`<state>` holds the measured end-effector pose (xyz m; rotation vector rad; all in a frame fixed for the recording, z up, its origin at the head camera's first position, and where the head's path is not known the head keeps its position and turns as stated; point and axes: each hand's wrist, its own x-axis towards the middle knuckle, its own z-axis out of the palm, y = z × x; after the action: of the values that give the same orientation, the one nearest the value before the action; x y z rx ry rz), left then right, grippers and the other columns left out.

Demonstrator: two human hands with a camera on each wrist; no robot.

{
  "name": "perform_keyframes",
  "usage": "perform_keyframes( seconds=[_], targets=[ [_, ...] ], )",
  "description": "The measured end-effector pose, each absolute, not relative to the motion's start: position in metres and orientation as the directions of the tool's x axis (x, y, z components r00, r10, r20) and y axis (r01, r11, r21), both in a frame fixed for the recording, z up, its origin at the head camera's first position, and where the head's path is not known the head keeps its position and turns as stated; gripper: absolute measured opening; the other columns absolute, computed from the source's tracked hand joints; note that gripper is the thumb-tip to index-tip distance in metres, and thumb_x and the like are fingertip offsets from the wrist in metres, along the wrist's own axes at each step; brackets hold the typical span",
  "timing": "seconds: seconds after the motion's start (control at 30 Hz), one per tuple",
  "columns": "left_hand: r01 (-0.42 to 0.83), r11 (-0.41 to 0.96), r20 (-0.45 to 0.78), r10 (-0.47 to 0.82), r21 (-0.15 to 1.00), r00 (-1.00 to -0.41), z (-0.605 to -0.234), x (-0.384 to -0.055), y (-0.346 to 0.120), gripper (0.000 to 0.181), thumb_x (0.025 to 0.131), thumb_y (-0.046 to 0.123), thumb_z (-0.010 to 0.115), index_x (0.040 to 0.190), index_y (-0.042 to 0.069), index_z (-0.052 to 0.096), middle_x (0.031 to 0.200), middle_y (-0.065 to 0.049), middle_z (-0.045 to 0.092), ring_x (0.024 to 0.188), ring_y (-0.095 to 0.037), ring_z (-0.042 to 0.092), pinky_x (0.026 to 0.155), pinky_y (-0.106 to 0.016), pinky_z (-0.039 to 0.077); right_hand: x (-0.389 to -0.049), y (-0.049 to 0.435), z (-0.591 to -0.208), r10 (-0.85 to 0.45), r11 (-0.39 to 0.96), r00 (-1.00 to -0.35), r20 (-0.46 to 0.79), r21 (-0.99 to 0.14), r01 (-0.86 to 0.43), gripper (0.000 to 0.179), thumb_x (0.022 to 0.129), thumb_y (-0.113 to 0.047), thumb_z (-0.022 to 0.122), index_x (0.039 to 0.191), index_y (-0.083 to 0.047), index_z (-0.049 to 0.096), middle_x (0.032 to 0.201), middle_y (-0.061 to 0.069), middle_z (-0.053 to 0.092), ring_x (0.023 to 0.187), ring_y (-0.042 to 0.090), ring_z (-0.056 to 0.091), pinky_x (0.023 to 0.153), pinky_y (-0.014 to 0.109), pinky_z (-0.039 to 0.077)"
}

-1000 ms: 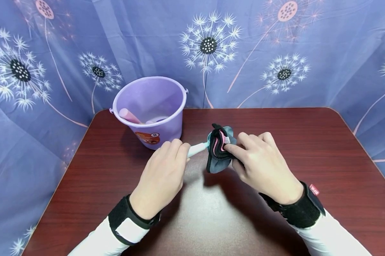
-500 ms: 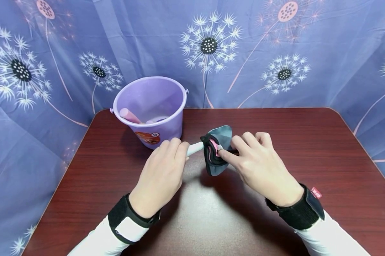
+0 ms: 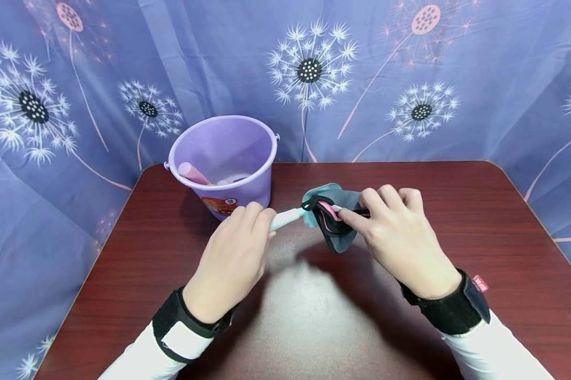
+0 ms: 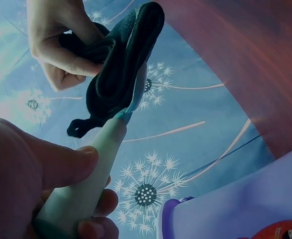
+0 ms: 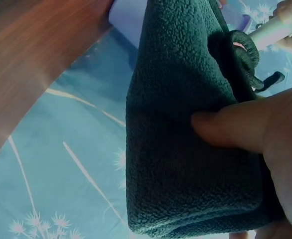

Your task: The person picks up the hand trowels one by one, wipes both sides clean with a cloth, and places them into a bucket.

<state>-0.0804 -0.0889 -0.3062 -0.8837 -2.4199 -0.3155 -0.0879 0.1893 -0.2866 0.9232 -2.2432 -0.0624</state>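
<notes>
My left hand (image 3: 233, 258) grips the white handle (image 3: 287, 218) of a tool with a thin, rounded teal head (image 3: 310, 219). A folded dark grey cloth (image 3: 344, 198) with black edging, pink inner folds and a small hanging loop lies against that head and covers much of it. My right hand (image 3: 399, 237) pinches the cloth from the right side. In the right wrist view the thumb (image 5: 225, 127) presses on the fuzzy towel-like cloth. Curled fingers wrap the tapering handle (image 4: 83, 184) in the left wrist view. Both things are held above the table.
A purple bucket (image 3: 262, 184) with an orange label stands at the back left of the dark red table (image 3: 437, 195). Inside it is a pink cylindrical handle (image 3: 193, 173). A blue dandelion-print curtain (image 3: 247, 63) hangs along the back and sides.
The cloth shifted left along the tool toward the handle, then back right and turned, baring more of the teal head. My left hand drew slightly left; my right hand moved right with the cloth.
</notes>
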Motion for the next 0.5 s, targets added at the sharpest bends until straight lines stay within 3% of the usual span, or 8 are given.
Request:
perform_keyframes(
  seconds=[0.13,0.33,0.5],
  targets=[
    [0.660,0.750,0.570,0.526,0.038,-0.631,-0.3058,-0.0807,-0.0903,0.021,0.098,0.012,0.059,0.111,-0.003,0.053,0.087,-0.009,0.043,0.071,-0.025,0.040,0.059,-0.032,0.037,-0.0904,0.1926,-0.2855,-0.618,0.756,-0.503,0.604,0.282,-0.590,0.040,0.077,0.010,0.063,0.106,-0.015,0.074,0.085,0.011,0.046,0.074,0.031,0.042,0.065,0.050,0.036],
    [0.666,0.744,0.578,0.525,0.043,-0.624,-0.3048,-0.0812,-0.0911,0.021,0.097,0.012,0.059,0.110,-0.003,0.053,0.087,-0.009,0.043,0.071,-0.025,0.040,0.060,-0.032,0.037,-0.0923,0.1964,-0.2845,-0.596,0.774,-0.506,0.623,0.280,-0.568,0.041,0.070,0.004,0.075,0.106,-0.015,0.075,0.086,0.011,0.048,0.074,0.032,0.043,0.063,0.049,0.035],
    [0.671,0.740,0.590,0.522,0.047,-0.616,-0.3035,-0.0811,-0.0916,0.020,0.097,0.012,0.059,0.110,-0.003,0.054,0.087,-0.008,0.044,0.071,-0.026,0.040,0.060,-0.032,0.037,-0.0927,0.1992,-0.2843,-0.582,0.786,-0.511,0.632,0.277,-0.552,0.038,0.074,0.005,0.072,0.106,-0.015,0.075,0.086,0.011,0.048,0.073,0.032,0.042,0.063,0.049,0.034]
  ],
)
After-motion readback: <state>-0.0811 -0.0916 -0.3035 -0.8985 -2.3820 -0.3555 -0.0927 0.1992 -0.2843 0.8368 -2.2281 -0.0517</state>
